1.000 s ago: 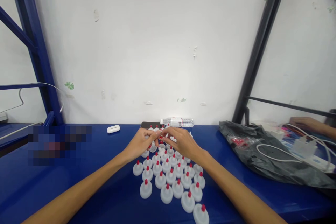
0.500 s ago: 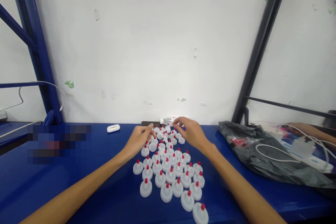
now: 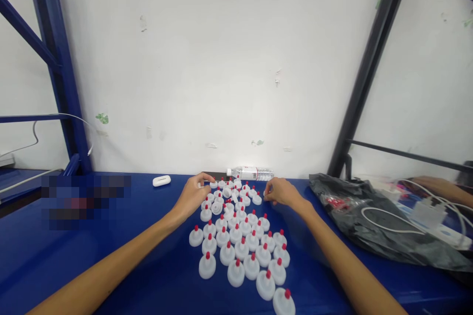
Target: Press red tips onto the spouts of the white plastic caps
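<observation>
White dome-shaped caps with red tips (image 3: 236,271) spread over the blue tabletop in a loose cluster, most of them upright. A few caps (image 3: 217,207) near the middle show a ringed face and no red tip. At the cluster's far left edge, my left hand (image 3: 192,196) has its thumb and forefinger closed about one red-tipped cap (image 3: 213,184). On the far right side, my right hand (image 3: 284,192) rests low with fingers curled together, just right of another cap (image 3: 256,200). Whatever its fingertips may hold is hidden.
A clear bottle (image 3: 251,173) lies against the white wall, beside a dark flat object (image 3: 210,175). Left stands a small white case (image 3: 161,180). Grey plastic (image 3: 369,226) with cables and a charger covers the right; another person's arm (image 3: 439,188) shows there.
My right hand has moved right and down, away from the bottle, uncovering it. My left hand has drawn slightly left, to a cap at the cluster's edge. The view has shifted slightly.
</observation>
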Demonstrator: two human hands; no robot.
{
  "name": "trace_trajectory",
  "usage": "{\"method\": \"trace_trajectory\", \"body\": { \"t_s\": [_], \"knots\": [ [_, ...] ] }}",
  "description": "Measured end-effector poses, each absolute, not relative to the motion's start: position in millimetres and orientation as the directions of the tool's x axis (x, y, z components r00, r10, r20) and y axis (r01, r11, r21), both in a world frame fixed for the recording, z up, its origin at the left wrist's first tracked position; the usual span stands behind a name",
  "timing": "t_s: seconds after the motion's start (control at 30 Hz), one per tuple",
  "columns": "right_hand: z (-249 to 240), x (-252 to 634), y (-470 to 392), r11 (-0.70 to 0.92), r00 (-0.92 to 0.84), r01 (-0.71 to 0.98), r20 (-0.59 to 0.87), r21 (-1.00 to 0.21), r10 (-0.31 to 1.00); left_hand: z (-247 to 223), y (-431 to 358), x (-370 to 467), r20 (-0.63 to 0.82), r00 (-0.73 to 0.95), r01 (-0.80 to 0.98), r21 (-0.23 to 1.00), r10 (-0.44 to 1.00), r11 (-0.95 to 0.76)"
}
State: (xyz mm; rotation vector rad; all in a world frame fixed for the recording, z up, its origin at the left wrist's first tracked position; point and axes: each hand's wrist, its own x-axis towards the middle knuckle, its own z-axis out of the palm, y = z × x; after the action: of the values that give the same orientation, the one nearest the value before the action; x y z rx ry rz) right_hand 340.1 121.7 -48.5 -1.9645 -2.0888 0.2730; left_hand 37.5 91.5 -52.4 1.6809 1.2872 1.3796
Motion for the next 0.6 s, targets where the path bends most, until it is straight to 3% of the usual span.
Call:
{"method": "trace_trajectory", "body": {
  "t_s": [0.13, 0.33, 0.6],
  "knots": [
    [-44, 338, 119, 0.060, -0.033, 0.955, 0.096, -0.291, 0.995, -57, 94, 37, 0.362, 0.009, 0.338, 0.876, 0.932, -0.344],
    [-36, 329, 112, 0.075, 0.002, 0.964, 0.290, -0.255, 0.957, -56, 94, 37, 0.364, 0.111, 0.376, 0.846, 0.925, -0.378],
    [-31, 303, 97, 0.283, -0.158, 0.936, 0.471, -0.208, 0.868, -55, 87, 42, 0.397, 0.175, 0.468, 0.772, 0.901, -0.430]
  ]
}}
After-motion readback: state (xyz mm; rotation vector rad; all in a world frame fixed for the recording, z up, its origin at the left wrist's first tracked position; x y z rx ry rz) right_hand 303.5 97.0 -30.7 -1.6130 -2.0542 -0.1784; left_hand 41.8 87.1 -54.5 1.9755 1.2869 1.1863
